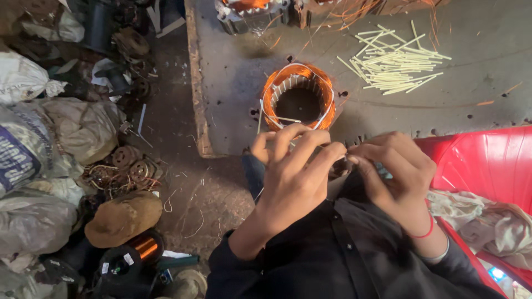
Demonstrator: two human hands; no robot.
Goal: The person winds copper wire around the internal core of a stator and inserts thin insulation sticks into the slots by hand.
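Both your hands meet just below the copper-wound stator [299, 97] on the grey workbench [233, 83]. Your left hand [293, 177] and right hand [396, 171] pinch fingertips together on something too small to identify. Pale insulation sticks [396, 63] lie farther back.

At centre frame, the left hand [293, 177] and right hand [396, 171] meet fingertip to fingertip, pinching something too small to make out. Just above them, a round motor stator wound with copper wire [299, 97] stands on a grey worn workbench [476, 94]. A pile of pale thin sticks [396, 63] lies upper right. A red plastic tub [487, 160] sits at right.
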